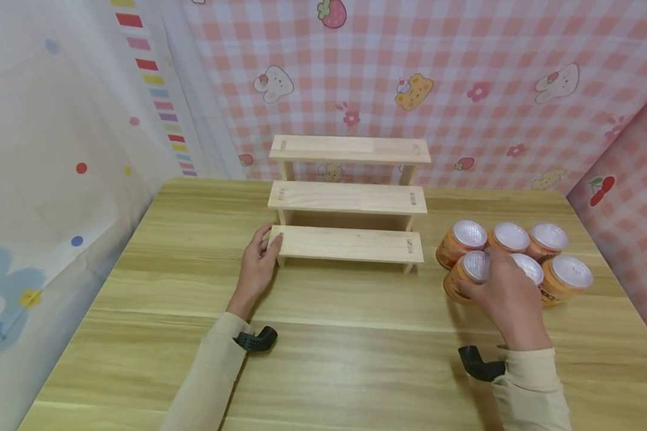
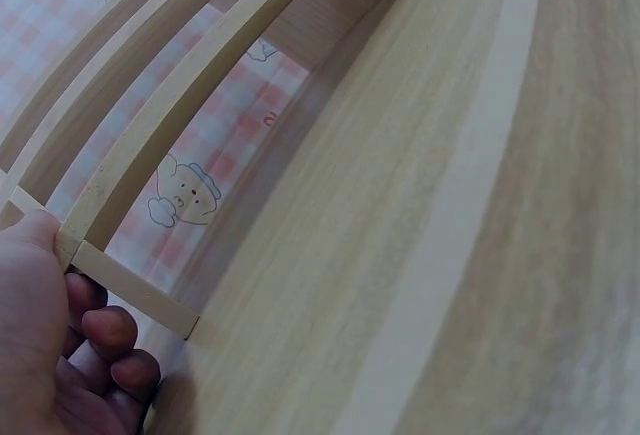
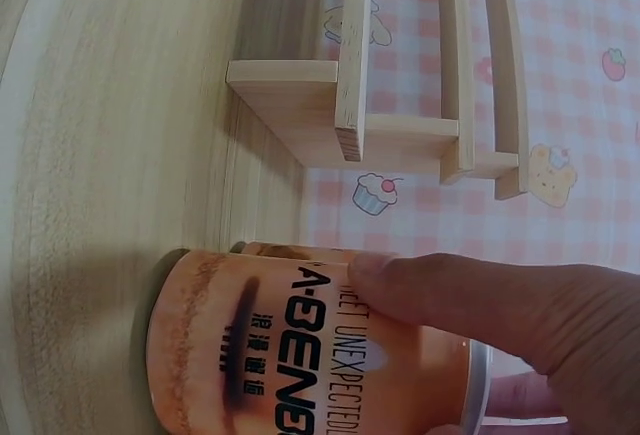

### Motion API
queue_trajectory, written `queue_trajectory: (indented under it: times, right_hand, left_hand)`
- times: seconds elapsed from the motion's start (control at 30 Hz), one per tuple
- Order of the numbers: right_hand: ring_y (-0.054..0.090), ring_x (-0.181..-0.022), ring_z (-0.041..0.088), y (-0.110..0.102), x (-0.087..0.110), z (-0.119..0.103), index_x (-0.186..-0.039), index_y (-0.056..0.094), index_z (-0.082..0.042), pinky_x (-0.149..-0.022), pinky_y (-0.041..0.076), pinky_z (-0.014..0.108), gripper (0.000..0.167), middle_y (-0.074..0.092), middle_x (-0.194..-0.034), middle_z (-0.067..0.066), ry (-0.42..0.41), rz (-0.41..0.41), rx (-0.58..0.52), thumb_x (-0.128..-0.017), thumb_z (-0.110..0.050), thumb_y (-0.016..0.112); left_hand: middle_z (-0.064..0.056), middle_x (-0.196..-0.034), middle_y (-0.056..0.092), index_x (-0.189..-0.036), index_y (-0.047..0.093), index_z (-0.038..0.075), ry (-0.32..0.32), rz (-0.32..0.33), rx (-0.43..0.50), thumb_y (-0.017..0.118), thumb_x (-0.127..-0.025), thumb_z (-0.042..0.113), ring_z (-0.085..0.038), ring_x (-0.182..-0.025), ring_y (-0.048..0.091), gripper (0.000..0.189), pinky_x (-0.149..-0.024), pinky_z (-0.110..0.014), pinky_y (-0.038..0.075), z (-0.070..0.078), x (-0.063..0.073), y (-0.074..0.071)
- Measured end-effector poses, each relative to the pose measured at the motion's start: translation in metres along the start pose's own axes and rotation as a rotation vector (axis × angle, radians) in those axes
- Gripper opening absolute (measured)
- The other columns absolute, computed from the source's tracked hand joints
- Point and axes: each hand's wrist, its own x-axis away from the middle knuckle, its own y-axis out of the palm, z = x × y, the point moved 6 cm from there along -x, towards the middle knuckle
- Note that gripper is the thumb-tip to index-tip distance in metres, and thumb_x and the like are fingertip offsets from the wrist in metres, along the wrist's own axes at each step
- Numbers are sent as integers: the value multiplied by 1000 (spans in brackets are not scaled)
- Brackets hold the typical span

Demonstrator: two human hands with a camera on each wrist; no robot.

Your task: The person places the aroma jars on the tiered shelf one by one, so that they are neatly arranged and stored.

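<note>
A three-tier wooden step shelf [image 1: 350, 244] stands at the back middle of the table. My left hand [image 1: 256, 269] grips the left end of its lowest tier; in the left wrist view the thumb [image 2: 38, 230] lies on the wood and the other fingers curl beneath. To the right of the shelf, several orange cans [image 1: 549, 239] with clear lids stand in two rows. My right hand [image 1: 512, 302] holds the front-left can [image 3: 270, 345], its thumb [image 3: 440, 295] against the printed side. That can is upright among the others, and its far side is hidden.
The wood-grain table [image 1: 334, 359] runs up to a pink checked cloth [image 1: 463, 54] behind the shelf. A white sheet [image 1: 59, 149] hangs along the left, and more pink cloth [image 1: 631, 221] on the right, near the cans.
</note>
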Motion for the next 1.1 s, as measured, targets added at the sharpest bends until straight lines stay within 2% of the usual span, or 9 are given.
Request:
queue_trajectory:
  times: [0.1,0.23,0.47,0.53,0.63,0.77,0.97,1.1]
  right_hand:
    - [65,-88,54,-1,-1,-1,-122,55,17,-67,49,63,68,64,-101,39,-9,24,-6,-77,-21,90]
    - [65,-87,54,-1,-2,-1,-120,55,17,-67,50,63,68,64,-100,39,-12,15,-6,-77,-21,90]
    - [64,-88,53,0,-3,-2,-121,55,17,-69,50,63,67,64,-100,39,-11,-1,-27,-77,-21,90]
    - [65,-87,52,0,-3,-2,-120,55,17,-69,50,62,67,64,-98,38,-13,0,-32,-77,-21,90]
    - [65,-86,51,0,-3,-2,-119,55,17,-69,50,62,66,64,-97,38,-17,0,-36,-77,-20,90]
    - [65,-86,51,-1,-3,-3,-118,55,18,-69,51,61,66,64,-96,38,-24,6,-35,-76,-19,90]
    - [64,-88,53,1,-2,0,-119,52,20,-72,50,62,69,62,-99,40,-16,-22,-31,-77,-19,90]
    - [64,-87,53,2,-2,0,-119,52,20,-72,50,62,69,62,-97,40,-22,-21,-32,-77,-19,90]
  left_hand:
    - [-16,-95,69,-156,43,5,6,5,-3,54,-109,32,-10,-60,43,55,-57,-25,36,0,-1,-1]
    - [-13,-89,67,-154,45,6,34,17,-9,54,-109,37,-10,-59,43,56,-56,-26,36,-4,-2,-1]
    - [-9,-83,63,-156,43,6,13,14,-7,53,-110,33,-11,-58,41,54,-55,-26,35,-4,0,-1]
    - [-7,-78,58,-156,42,5,0,9,-9,53,-110,30,-10,-57,40,54,-55,-26,33,-2,1,-1]
    - [-8,-73,51,-156,40,1,-10,-2,-14,52,-110,25,-9,-56,37,53,-54,-25,32,12,6,-1]
    - [-8,-74,53,-154,42,-3,-15,-3,-18,52,-110,21,-7,-56,38,51,-55,-24,34,31,14,-2]
    - [2,-68,45,-153,43,-5,-18,7,-5,55,-109,19,-7,-55,37,51,-55,-24,33,35,15,-1]
    - [1,-69,46,-153,43,-4,-22,9,-2,55,-109,20,-8,-56,38,51,-56,-24,33,34,14,-1]
